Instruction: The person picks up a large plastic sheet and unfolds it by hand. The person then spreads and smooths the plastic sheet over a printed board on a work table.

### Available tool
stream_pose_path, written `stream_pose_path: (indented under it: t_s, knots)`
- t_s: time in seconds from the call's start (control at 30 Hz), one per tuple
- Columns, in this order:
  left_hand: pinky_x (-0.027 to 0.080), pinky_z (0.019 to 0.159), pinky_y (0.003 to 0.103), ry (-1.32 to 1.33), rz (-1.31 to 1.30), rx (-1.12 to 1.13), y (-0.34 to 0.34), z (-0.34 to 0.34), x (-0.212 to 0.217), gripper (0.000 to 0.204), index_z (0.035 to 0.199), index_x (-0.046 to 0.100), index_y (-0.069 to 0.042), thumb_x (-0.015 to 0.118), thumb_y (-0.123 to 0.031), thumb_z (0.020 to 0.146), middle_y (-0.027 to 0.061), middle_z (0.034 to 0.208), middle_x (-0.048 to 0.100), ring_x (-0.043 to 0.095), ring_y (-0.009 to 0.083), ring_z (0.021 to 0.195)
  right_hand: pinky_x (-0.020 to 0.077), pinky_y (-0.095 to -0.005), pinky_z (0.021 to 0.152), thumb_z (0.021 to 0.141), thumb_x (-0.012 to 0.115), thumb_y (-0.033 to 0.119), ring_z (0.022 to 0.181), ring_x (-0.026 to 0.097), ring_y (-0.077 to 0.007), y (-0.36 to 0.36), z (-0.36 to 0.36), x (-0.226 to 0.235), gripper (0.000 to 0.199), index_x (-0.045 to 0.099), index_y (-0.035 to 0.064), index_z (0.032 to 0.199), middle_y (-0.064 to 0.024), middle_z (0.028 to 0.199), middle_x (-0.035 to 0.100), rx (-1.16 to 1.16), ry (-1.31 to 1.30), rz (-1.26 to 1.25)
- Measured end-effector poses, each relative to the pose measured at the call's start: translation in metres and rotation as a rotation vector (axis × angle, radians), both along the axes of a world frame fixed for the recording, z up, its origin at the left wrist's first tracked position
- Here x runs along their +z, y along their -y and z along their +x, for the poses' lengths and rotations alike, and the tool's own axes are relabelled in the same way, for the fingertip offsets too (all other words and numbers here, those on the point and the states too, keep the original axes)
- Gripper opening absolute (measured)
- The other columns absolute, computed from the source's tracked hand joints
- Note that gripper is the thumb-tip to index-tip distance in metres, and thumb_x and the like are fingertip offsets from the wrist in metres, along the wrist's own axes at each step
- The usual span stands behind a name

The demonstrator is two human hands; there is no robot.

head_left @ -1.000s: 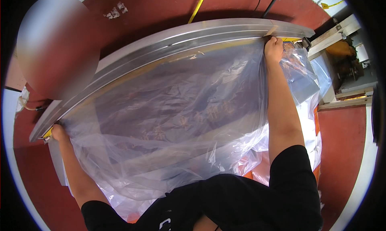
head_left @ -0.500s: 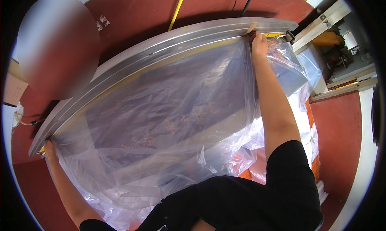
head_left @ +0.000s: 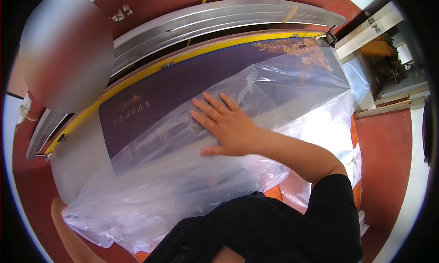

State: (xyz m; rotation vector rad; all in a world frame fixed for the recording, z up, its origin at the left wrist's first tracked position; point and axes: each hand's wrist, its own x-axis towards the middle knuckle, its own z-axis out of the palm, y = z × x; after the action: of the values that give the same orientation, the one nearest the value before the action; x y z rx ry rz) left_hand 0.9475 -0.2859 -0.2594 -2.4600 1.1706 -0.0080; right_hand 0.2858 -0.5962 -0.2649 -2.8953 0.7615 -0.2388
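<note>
A long dark purple printed panel (head_left: pixel 183 87) with gold leaf decoration lies before me on a grey surface, and a clear plastic sheet (head_left: pixel 164 171) covers its near part. My right hand (head_left: pixel 233 128) rests on the sheet near the middle, palm down with fingers spread. At the near left corner my left hand (head_left: pixel 59 207) is closed on the edge of the sheet, where the folds gather; its fingertips are hidden. The far strip of the panel and its upper left end lie uncovered. A yellow strip (head_left: pixel 183 58) with small metal clips runs along the far edge.
Beyond the yellow strip lies a long silver metal rail (head_left: pixel 201 20), with a dark gap between. Crumpled plastic and orange material (head_left: pixel 274 193) show at the near side. A pale frame (head_left: pixel 366 32) stands at the right, and the floor (head_left: pixel 382 144) is red.
The plastic sheet has come away from the far edge toward me, baring part of the panel. My right hand moved from the far edge to the middle; my left moved nearer. The rail now sits farther back.
</note>
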Motion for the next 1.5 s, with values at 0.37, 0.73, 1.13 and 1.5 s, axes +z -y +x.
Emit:
stream_pose_path:
  t_s: [0.37, 0.73, 1.13, 1.5]
  knots:
    - [0.036, 0.055, 0.031, -1.012, -0.540, -1.047, 0.397, -0.551, -0.026, 0.031, 0.070, 0.053, -0.006, 0.056, -0.035, 0.061, 0.0097, 0.069, 0.048, 0.048, 0.0213, 0.068, 0.0107, -0.0387, 0.090, 0.067, 0.041, 0.045, 0.109, 0.019, -0.0259, -0.018, -0.006, -0.008, 0.058, 0.033, 0.0055, 0.109, -0.0120, 0.114, 0.028, -0.039, 0.170, 0.069]
    - [0.036, 0.074, 0.028, -2.238, -0.844, -0.240, 0.348, -0.471, -0.033, 0.012, 0.082, 0.046, -0.004, 0.041, -0.014, 0.076, 0.0065, 0.079, 0.049, 0.048, 0.0174, 0.077, 0.0277, -0.0370, 0.080, 0.061, 0.055, 0.022, 0.094, 0.039, -0.0238, 0.005, -0.040, 0.020, 0.034, 0.046, 0.0069, 0.089, -0.0084, 0.099, 0.042, -0.088, 0.465, 0.106]
    - [0.028, 0.080, 0.033, -0.420, -0.967, -0.452, 0.133, -0.112, -0.073, 0.042, 0.108, 0.029, -0.004, 0.035, -0.030, 0.075, 0.0120, 0.105, 0.036, 0.037, 0.0242, 0.096, 0.0159, -0.0389, 0.087, 0.070, 0.042, 0.038, 0.108, 0.021, -0.0287, 0.072, -0.163, -0.010, 0.049, 0.031, 0.0132, 0.111, -0.0140, 0.115, 0.026, -0.709, -0.035, -0.212]
    - [0.039, 0.064, 0.040, 0.137, -0.572, 0.342, 0.150, -0.137, -0.049, 0.044, 0.107, 0.030, -0.012, 0.043, -0.022, 0.066, 0.0169, 0.084, 0.050, 0.050, 0.0302, 0.075, 0.0193, -0.0288, 0.088, 0.074, 0.042, 0.023, 0.107, 0.027, -0.0232, 0.117, -0.286, -0.027, 0.043, 0.032, 0.0010, 0.109, -0.0125, 0.113, 0.032, -0.715, 0.098, -0.138]
